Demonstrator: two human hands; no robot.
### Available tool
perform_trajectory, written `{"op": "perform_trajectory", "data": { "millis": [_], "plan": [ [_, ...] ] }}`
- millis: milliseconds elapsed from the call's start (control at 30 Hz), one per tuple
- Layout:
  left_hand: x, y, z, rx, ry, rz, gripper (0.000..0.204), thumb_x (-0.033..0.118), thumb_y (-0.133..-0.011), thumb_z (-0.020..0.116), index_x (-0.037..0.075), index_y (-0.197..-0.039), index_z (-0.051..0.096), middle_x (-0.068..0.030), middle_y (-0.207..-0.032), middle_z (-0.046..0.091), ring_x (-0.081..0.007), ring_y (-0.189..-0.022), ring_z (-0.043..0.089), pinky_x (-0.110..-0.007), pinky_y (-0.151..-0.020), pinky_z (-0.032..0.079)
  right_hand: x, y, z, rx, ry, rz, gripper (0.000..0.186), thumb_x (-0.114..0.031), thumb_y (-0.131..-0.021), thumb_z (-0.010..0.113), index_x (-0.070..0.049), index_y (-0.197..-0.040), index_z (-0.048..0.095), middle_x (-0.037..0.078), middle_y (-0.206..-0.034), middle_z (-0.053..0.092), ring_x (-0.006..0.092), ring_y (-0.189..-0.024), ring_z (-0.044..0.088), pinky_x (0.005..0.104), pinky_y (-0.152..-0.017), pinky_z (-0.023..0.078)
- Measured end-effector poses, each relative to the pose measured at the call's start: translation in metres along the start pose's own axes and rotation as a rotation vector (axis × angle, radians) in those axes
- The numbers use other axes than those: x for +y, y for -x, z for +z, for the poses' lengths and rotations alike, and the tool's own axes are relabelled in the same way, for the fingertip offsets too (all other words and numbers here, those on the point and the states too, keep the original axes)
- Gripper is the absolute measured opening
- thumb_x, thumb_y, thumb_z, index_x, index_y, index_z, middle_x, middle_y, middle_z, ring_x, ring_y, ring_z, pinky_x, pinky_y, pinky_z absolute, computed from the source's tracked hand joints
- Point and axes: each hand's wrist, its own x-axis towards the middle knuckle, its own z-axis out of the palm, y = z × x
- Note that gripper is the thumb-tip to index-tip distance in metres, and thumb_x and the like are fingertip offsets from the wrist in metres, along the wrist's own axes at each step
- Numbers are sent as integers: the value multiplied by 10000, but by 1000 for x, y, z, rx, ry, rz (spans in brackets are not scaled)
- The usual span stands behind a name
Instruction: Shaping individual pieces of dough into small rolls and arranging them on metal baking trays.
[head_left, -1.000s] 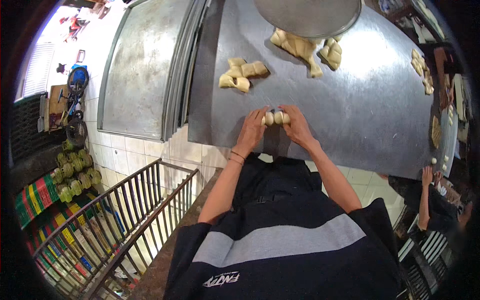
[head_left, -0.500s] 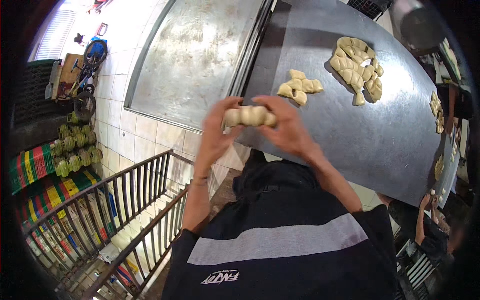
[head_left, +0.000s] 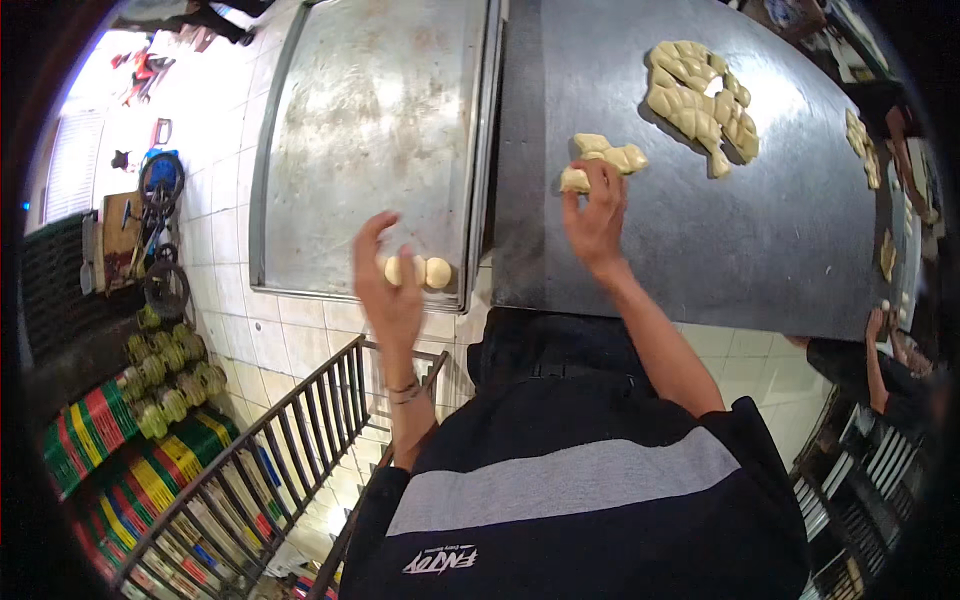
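Fingers of the left hand (head_left: 388, 290) spread loose over two dough balls (head_left: 425, 271) on the tray (head_left: 370, 130). Right hand (head_left: 595, 215) reaches out across the desk (head_left: 760, 250), fingers pinching a dough piece (head_left: 600, 160).

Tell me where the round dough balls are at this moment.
In the head view, the dough balls sit at the near right corner of the metal tray, left of centre, just beside the left hand.
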Motion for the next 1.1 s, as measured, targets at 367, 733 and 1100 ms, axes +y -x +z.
{"op": "perform_trajectory", "data": {
  "millis": [367, 733, 1100],
  "plan": [
    [-25, 20, 317, -356, -319, -32, 520, 223, -1041, 569, -60, -1439, 390, -268, -1393, 488, -458, -1303, 431, -537, -1134, 298, 139, 75, -63, -444, -138, 270, 385, 16, -842, 633, -37, -1218, 574, 273, -1078, 594, 526, -983, 559, 578, -818, 474],
    [-17, 176, 266, -390, -76, 73, 279, 234, -1094, 508, -7, -1227, 553, -200, -1116, 600, -388, -1027, 567, -477, -908, 435, 263, 117, -259, -38, -246, 474, 39, -49, -964, 624, -17, -957, 645, 53, -781, 614, 112, -688, 537, 316, -614, 446],
    [-5, 125, 343, -231, -442, 263, 421, 235, -884, 635, 54, -1256, 562, -156, -1184, 559, -343, -1107, 526, -504, -997, 380, 282, 42, -169, -247, 346, -98, 234, -268, -993, 658, -67, -1093, 594, 126, -1038, 585, 325, -998, 543, 455, -936, 368]
  ]
}}
